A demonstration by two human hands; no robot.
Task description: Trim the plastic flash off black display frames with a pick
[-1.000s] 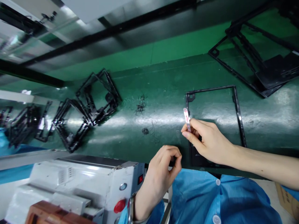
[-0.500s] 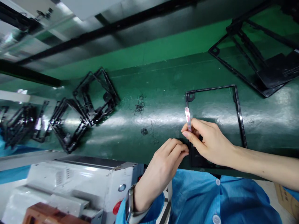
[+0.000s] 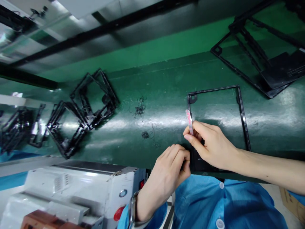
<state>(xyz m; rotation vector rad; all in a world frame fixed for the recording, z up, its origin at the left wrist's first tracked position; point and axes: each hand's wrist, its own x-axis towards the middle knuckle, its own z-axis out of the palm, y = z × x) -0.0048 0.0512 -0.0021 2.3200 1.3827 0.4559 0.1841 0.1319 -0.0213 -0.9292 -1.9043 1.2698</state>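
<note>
A thin black plastic frame [image 3: 242, 111] lies flat on the green bench in front of me. My right hand [image 3: 211, 140] is closed in a pinch on a slim flat tool [image 3: 189, 118] with a rounded, pink-and-silver end. This tool sticks up past the fingers along the frame's left side; its other end is hidden by the hand. Just below, my left hand [image 3: 170, 167] has its fingers curled on the frame's lower left edge, close to the right hand. The frame's near part is mostly covered by my right hand and forearm.
Thin black plastic shavings [image 3: 140, 109] lie in small heaps left of the frame. More black frames [image 3: 95, 98] are piled farther left, others [image 3: 274, 70] at the far right. A grey machine [image 3: 114, 187] with a red button [image 3: 118, 213] stands at the lower left.
My left hand's fingers have curled in more and the thumb now shows beneath them. The tool's upper end leans slightly more to the left. The whole view has shifted a little.
</note>
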